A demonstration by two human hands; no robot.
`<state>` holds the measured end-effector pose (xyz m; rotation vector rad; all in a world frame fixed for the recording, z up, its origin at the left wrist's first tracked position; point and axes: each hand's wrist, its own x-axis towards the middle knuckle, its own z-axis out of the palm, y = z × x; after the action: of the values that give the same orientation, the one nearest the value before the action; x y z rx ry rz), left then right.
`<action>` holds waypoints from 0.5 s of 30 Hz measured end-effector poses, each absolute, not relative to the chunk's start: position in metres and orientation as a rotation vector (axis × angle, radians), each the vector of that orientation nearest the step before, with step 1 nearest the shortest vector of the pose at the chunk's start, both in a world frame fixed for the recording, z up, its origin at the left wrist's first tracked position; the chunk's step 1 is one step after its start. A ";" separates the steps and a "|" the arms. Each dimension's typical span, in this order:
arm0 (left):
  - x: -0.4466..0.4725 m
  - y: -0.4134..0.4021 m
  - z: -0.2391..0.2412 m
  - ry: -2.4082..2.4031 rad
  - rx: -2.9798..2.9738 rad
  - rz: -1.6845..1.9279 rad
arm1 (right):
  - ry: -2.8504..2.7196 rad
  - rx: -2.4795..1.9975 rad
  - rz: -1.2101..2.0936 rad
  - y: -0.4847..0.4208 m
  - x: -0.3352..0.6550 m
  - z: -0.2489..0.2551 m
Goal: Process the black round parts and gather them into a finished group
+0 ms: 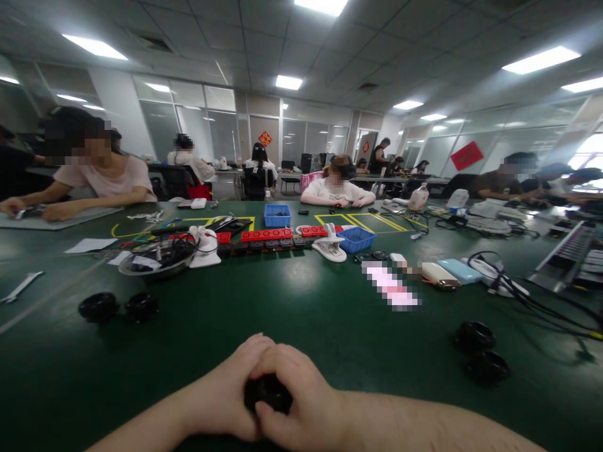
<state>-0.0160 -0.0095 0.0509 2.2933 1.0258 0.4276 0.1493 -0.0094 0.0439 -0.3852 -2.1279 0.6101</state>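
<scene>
The black part (271, 397) is located at the near edge of the view, low and about central, enclosed between the left hand (230, 389) and the right hand (308, 395). Grip: both hands grasp the part, the left around its left side, the right curled over it from the right with the thumb against its near side. The part is at no offset from the grip; neither hand is the nearer. Its long axis cannot be determined, since the fingers cover most of it and the exposed face is dark. Relative to the grip, the left rings (98, 307) lie forward and to the left, on the left hand's side; the right rings (475, 337) lie to the right and slightly forward, on the right hand's side and farther out. Count on the bench (325, 326): left rings, two, side by side; right rings, two, one in front of the other; blue trays (277, 221), two; white clamps (331, 245), two; metal bowl (162, 271), one, holding dark items; wrench (21, 287), one, at far left.
</scene>
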 end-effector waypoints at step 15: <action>-0.018 -0.013 0.016 1.050 2.563 0.433 | -2.369 -0.579 0.403 -0.012 0.149 0.044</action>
<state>-0.0180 -0.0133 0.0155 2.5635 1.0502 0.4332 0.1490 -0.0119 0.0439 -0.5785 -2.3690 0.4031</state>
